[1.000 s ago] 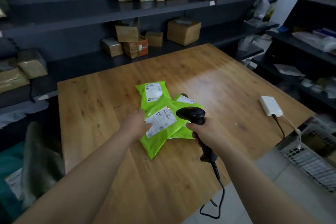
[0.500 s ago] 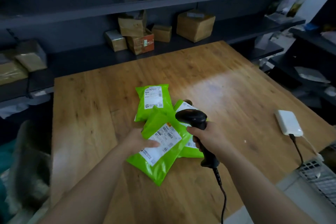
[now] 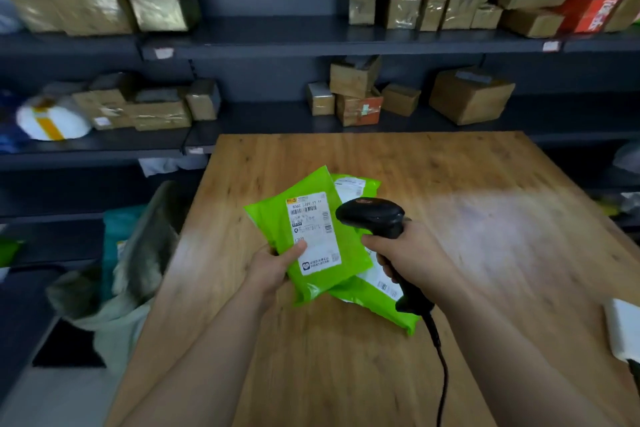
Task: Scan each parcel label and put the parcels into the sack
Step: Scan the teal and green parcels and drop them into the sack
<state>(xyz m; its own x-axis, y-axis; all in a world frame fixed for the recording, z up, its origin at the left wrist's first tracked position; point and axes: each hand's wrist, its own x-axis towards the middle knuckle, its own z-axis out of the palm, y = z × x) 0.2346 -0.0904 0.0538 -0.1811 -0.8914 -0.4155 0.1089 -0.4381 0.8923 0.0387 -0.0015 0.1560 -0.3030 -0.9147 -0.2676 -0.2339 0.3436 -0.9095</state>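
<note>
Three green parcels showed: the left hand [image 3: 273,265] gripped one green parcel [image 3: 308,232] lifted above the tabletop [image 3: 467,218], label [image 3: 311,230] facing up, while two others [image 3: 372,291] lay beneath it near the tabletop's middle. The right hand [image 3: 412,253] was closed around the black scanner [image 3: 372,215]. The sack [image 3: 138,270] stood open beside the tabletop's left edge.

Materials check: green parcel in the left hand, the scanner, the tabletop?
Green parcel: looks like thin plastic film, glossy; it creases and catches highlights, with a white paper-like label stuck on.
Scanner: probably moulded hard plastic, black, smooth with a soft sheen on the head.
Tabletop: wood or wood veneer, visible grain and knots, sealed finish that reflects light. Solid or laminate cannot be told.
</note>
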